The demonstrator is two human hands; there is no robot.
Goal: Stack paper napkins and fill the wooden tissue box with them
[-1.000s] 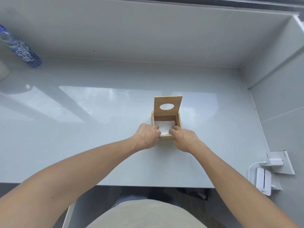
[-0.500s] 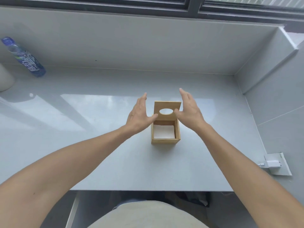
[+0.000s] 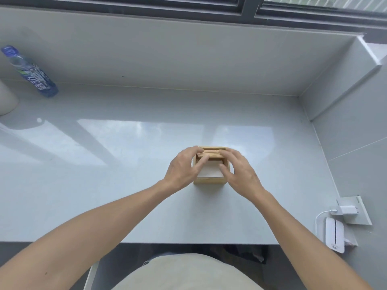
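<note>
The small wooden tissue box (image 3: 210, 181) stands in the middle of the grey counter. White paper napkins (image 3: 210, 172) lie stacked inside it. Its hinged wooden lid (image 3: 211, 156) is tilted far down toward me, seen almost edge-on over the box's back half. My left hand (image 3: 184, 168) grips the lid's left end, fingers curled over its top. My right hand (image 3: 240, 171) holds the lid's right end, with its fingers spread over the box's right wall. The lid's oval hole is hidden.
A blue-labelled water bottle (image 3: 29, 73) leans at the far left by the back wall, beside a white object (image 3: 6, 99). A wall socket with a white charger (image 3: 347, 210) and a white device (image 3: 334, 234) sit at the right. The counter's front edge (image 3: 167, 243) is near me.
Both hands left the napkins, rose to the upright lid, then took it at its ends and swung it down toward me. The view tilted slightly.
</note>
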